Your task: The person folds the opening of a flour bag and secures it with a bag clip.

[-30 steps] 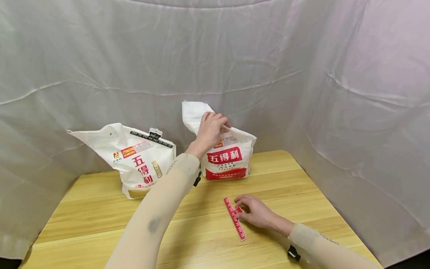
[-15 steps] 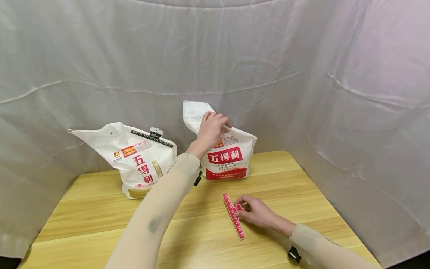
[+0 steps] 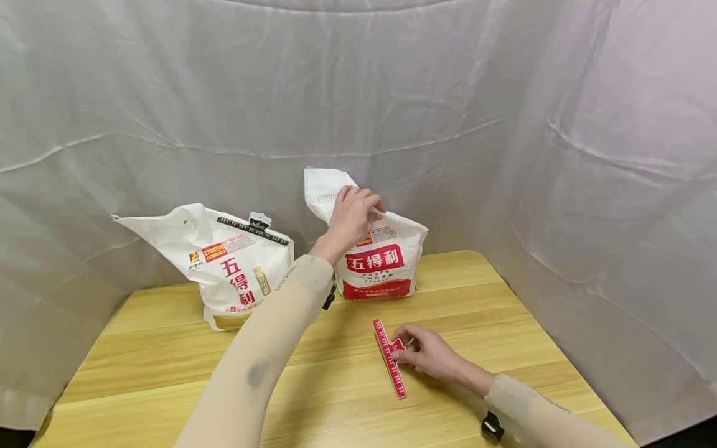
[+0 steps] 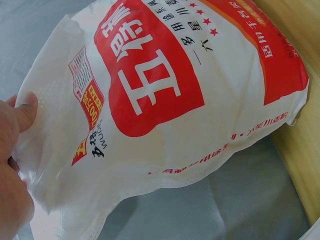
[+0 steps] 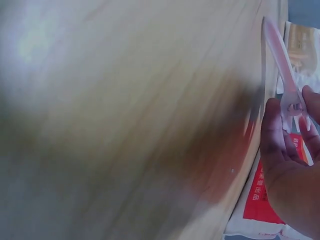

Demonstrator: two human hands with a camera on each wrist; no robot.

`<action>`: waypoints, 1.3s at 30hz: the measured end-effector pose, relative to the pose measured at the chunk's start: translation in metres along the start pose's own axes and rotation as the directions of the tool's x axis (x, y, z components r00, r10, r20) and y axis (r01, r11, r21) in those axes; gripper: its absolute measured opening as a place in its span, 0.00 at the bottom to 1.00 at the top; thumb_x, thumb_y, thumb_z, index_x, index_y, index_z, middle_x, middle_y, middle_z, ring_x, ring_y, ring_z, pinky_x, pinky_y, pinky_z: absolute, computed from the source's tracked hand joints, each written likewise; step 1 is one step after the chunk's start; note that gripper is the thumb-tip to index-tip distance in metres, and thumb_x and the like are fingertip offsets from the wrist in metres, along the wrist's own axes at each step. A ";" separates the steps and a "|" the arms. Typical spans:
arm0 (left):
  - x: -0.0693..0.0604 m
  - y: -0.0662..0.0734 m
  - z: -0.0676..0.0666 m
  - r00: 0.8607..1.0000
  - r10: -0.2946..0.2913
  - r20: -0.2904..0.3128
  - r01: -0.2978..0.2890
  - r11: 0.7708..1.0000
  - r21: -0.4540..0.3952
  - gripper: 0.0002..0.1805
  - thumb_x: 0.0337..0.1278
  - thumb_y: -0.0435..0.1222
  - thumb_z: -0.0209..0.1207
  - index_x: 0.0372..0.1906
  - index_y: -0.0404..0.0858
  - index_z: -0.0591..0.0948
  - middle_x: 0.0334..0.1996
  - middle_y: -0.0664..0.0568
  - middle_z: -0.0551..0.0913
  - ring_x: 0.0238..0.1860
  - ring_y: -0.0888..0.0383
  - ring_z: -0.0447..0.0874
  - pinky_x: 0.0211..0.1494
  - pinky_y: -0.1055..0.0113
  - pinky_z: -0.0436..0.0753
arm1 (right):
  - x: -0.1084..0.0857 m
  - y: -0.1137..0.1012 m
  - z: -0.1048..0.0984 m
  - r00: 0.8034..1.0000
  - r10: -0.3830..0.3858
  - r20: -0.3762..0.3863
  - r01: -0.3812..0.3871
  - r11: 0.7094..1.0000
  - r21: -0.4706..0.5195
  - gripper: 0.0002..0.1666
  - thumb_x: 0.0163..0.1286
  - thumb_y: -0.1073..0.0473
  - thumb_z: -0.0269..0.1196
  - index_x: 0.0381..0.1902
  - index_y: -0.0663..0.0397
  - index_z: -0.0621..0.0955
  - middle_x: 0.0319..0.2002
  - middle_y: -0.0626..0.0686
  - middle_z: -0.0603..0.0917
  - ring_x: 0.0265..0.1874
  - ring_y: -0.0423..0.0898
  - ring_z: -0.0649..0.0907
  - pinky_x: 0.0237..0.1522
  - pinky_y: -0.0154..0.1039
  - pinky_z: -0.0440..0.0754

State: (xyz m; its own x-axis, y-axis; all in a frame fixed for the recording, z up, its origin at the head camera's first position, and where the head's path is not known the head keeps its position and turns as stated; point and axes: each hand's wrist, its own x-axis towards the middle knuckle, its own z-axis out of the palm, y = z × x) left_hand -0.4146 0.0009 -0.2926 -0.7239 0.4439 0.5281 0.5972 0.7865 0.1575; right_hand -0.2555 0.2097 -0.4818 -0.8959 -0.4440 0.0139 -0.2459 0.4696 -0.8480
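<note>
My left hand (image 3: 354, 218) grips the folded top of a white flour bag (image 3: 381, 258) with red printing, standing at the back of the table. The bag's loose end sticks up to the left of that hand. In the left wrist view the thumb (image 4: 27, 110) presses on the white plastic of the bag (image 4: 155, 95). Nearer the front, my right hand (image 3: 430, 351) pinches the handle of a red bag clip (image 3: 389, 361) with long, ruler-like jaws. The right wrist view has this clip (image 5: 281, 55) edge-on, its handle between thumb and fingers.
A second white flour bag (image 3: 235, 274) leans at the back left, with a black bag clip (image 3: 253, 231) across its folded top. Both bags stand on the wooden table (image 3: 336, 379). Grey curtains (image 3: 269, 112) hang behind and at both sides.
The right fingers have closed on the red clip's handle. The clip has shifted slightly toward the bags and turned a little. My left hand and both bags have hardly moved.
</note>
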 end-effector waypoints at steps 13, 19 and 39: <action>-0.001 0.000 0.000 1.000 0.009 -0.009 -0.009 1.000 0.001 0.04 0.66 0.37 0.68 0.44 0.49 0.88 0.46 0.57 0.86 0.58 0.52 0.77 0.77 0.53 0.59 | -0.002 -0.005 0.003 0.996 0.065 -0.067 -0.048 0.973 0.227 0.14 0.75 0.63 0.64 0.55 0.64 0.82 0.44 0.58 0.84 0.38 0.49 0.85 0.39 0.44 0.89; -0.001 0.000 -0.001 1.000 0.015 -0.014 -0.016 1.000 -0.007 0.04 0.67 0.37 0.68 0.44 0.48 0.87 0.46 0.56 0.86 0.58 0.52 0.76 0.77 0.53 0.58 | -0.003 -0.004 0.001 0.989 0.089 -0.114 -0.058 0.966 0.252 0.16 0.74 0.65 0.63 0.56 0.67 0.81 0.47 0.60 0.84 0.39 0.48 0.84 0.42 0.42 0.89; -0.002 0.001 0.000 1.000 0.002 -0.011 -0.002 1.000 -0.010 0.05 0.66 0.37 0.68 0.44 0.48 0.87 0.47 0.56 0.86 0.59 0.52 0.76 0.77 0.52 0.58 | 0.003 -0.022 -0.015 0.949 0.070 -0.309 0.023 0.958 0.287 0.29 0.69 0.69 0.68 0.65 0.74 0.74 0.51 0.66 0.83 0.42 0.45 0.85 0.47 0.36 0.87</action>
State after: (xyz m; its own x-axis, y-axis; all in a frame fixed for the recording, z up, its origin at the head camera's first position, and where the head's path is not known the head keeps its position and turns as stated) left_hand -0.4130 0.0006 -0.2937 -0.7186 0.4407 0.5379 0.6023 0.7811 0.1647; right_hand -0.2583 0.2095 -0.4551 -0.9812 -0.1526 0.1179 -0.1501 0.2208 -0.9637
